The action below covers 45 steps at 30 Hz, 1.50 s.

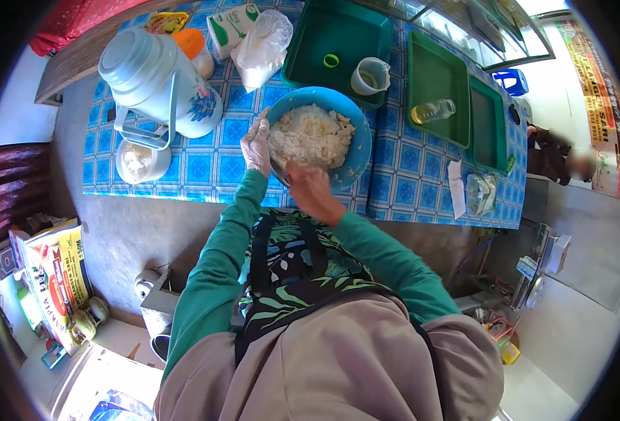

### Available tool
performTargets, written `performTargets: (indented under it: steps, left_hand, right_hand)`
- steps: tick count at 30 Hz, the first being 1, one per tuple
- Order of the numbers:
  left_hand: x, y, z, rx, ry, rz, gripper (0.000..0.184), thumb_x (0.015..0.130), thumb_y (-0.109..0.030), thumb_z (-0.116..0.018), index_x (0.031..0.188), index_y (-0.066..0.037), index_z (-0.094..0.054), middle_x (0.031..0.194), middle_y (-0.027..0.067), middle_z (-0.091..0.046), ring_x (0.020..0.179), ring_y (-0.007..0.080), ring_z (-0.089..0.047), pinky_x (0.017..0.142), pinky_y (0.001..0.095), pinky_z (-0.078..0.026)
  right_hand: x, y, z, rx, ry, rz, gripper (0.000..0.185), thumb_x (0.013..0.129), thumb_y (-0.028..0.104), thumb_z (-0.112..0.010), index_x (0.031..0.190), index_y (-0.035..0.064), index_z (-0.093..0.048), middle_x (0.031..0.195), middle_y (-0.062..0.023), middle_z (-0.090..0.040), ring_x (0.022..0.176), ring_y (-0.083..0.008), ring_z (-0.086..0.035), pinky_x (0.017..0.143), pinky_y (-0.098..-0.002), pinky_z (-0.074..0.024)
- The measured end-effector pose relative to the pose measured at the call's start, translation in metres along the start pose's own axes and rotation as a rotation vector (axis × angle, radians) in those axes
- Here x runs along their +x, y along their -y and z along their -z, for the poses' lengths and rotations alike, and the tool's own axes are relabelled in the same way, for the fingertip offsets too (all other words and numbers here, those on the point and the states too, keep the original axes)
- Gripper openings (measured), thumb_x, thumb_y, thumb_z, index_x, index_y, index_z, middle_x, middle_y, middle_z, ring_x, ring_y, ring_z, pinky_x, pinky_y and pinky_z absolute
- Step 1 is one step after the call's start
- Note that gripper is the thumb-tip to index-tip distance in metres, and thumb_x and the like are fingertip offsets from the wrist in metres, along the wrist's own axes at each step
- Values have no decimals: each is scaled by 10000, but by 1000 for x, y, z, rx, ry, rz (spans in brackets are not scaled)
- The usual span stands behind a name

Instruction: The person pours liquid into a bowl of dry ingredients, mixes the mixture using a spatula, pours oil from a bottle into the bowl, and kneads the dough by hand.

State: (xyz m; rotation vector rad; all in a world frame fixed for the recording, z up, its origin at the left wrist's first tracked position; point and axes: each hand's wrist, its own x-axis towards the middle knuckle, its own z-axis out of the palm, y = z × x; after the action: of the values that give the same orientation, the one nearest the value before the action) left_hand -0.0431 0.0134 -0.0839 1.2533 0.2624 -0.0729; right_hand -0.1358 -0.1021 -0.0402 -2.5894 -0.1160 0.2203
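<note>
- Bowl (363,151) sits near the bench (208,168) edge, likely for reach.
- Left hand (256,149) pinches its rim, likely steadying it.
- Right hand (313,192): cannot tell fingers' state.

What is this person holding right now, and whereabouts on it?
The left hand holds the blue bowl by its left rim. The right hand is at the near rim; whether it grips anything is hidden.
</note>
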Motion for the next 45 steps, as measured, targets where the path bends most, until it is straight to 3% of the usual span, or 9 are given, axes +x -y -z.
performTargets:
  steps: [5, 8, 10, 12, 15, 21, 28, 36, 45]
  left_hand:
    - [-4, 15, 5, -20, -44, -18, 373, 975, -198, -509, 1287, 0, -565, 1209, 65, -586, 1087, 143, -512, 976, 269, -382]
    - [-10, 19, 4, 13, -74, -20, 383, 969, -188, -522, 1305, -7, -552, 1230, 71, -577, 1094, 145, -512, 988, 269, -376]
    - [-13, 22, -1, -111, -112, -29, 393, 962, -185, -538, 1320, -24, -544, 1258, 68, -562, 1121, 146, -502, 1002, 278, -369]
    - [-14, 24, -3, -86, -135, -34, 396, 961, -189, -543, 1322, -28, -542, 1278, 71, -553, 1143, 154, -495, 1015, 289, -364]
    - [-19, 14, -11, -68, -152, -9, 384, 964, -189, -533, 1317, -38, -550, 1282, 86, -560, 1161, 168, -494, 1033, 312, -359]
    - [-19, 11, -14, -22, -143, 17, 382, 975, -199, -519, 1325, -47, -542, 1338, 101, -530, 1218, 198, -472, 1071, 344, -326]
    - [-21, 7, -16, 5, -113, -38, 356, 986, -166, -484, 1318, -53, -551, 1320, 106, -545, 1193, 197, -488, 1036, 316, -358]
    - [1, -3, -6, 162, -20, 22, 358, 976, -153, -514, 1307, -22, -550, 1174, 95, -629, 1020, 136, -564, 910, 275, -456]
    - [18, -4, -12, 139, 51, 101, 380, 972, -267, -546, 1286, -56, -584, 1094, 41, -642, 936, 96, -542, 844, 241, -451]
  right_hand:
    - [31, -5, -17, 99, -174, -169, 103, 769, 134, -575, 834, 61, -606, 763, -260, -607, 764, -478, -580, 618, -533, -434]
    - [35, -47, -11, 190, -405, -51, 67, 793, 109, -604, 801, 45, -622, 685, -210, -608, 633, -378, -604, 544, -465, -432]
    - [28, -65, 18, 818, -313, -202, 69, 827, 108, -647, 800, 44, -649, 643, -94, -592, 533, -200, -560, 489, -371, -408]
    - [18, -81, 55, 892, -38, -443, 67, 843, 132, -681, 840, 65, -676, 633, -12, -558, 526, -81, -497, 473, -295, -380]
    - [-5, -63, 114, 486, -11, -451, 99, 834, 139, -612, 826, 43, -632, 681, -108, -600, 694, -234, -628, 601, -373, -463]
    - [32, -81, 39, -12, -200, -214, 216, 825, 266, -566, 832, 67, -648, 883, -213, -646, 867, -433, -607, 732, -528, -468]
    - [23, -54, 76, 43, 1, -292, 211, 804, 284, -616, 823, 79, -661, 852, -178, -655, 856, -386, -628, 726, -490, -487]
    - [23, -63, 179, -179, 252, 200, 114, 749, 163, -635, 685, 69, -645, 686, -133, -633, 715, -356, -629, 618, -439, -492]
    - [17, -100, 59, -273, 186, 21, 121, 779, 182, -604, 740, 70, -628, 764, -163, -644, 755, -375, -627, 652, -486, -485]
